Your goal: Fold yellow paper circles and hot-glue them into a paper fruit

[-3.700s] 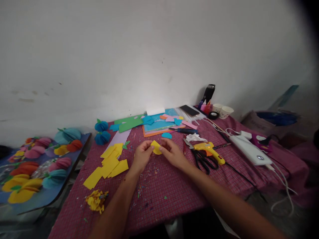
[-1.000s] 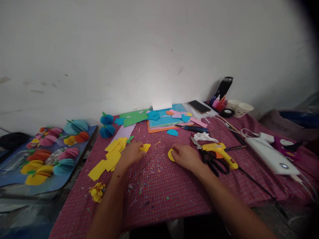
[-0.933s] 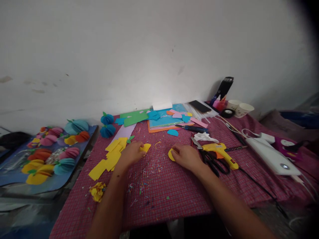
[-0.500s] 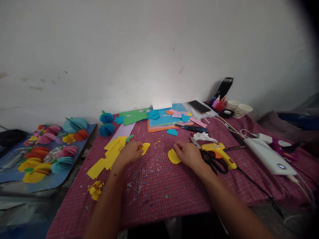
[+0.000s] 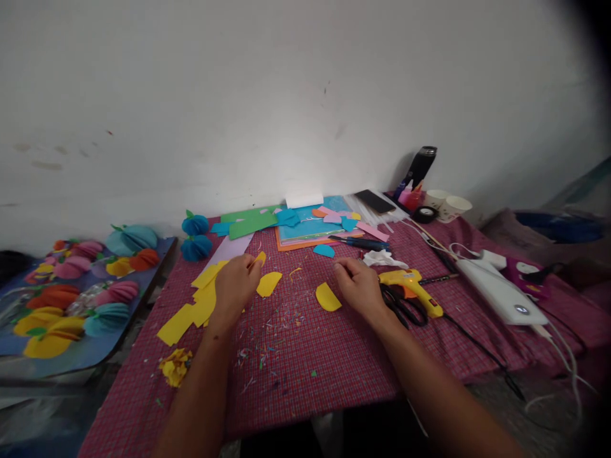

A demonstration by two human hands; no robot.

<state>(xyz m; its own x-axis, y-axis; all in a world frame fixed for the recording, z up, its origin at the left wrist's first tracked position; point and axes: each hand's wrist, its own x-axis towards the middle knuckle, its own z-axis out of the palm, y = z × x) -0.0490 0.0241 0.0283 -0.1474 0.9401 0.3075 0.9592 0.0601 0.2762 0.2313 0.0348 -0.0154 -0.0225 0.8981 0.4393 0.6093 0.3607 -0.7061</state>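
Your left hand (image 5: 235,284) sits over the yellow squares (image 5: 203,299) at the left of the table (image 5: 334,362), fingers curled, pinching a small yellow slip (image 5: 260,257) whose tip pokes out just past the fingertips. Just beside that hand, to its right, a yellow half-round (image 5: 268,284) lies flat on the checked cloth, not touched. Your right hand (image 5: 359,286) rests palm down on the cloth, fingers loose and gripping nothing; its fingertips lie close to a second yellow half-round (image 5: 328,297), which lies flat just to its left (whether they touch it, you cannot tell from here).

Right of that hand, touching or nearly so, lie the black scissors (image 5: 398,304) and the yellow glue gun (image 5: 411,284), its cord running off toward the table's near right edge. A white power strip (image 5: 499,292) lies further right. At the back lie coloured sheets (image 5: 305,226), a blue pen (image 5: 359,242), a phone (image 5: 375,201), a dark flask (image 5: 419,165) and two paper cups (image 5: 449,205). Two blue paper balls (image 5: 195,236) stand at the back left corner. A crumpled yellow scrap (image 5: 175,366) lies near the front left, and paper shreds dot the cloth between your arms. Off the table at the left, a board (image 5: 76,362) carries many finished paper fruits.
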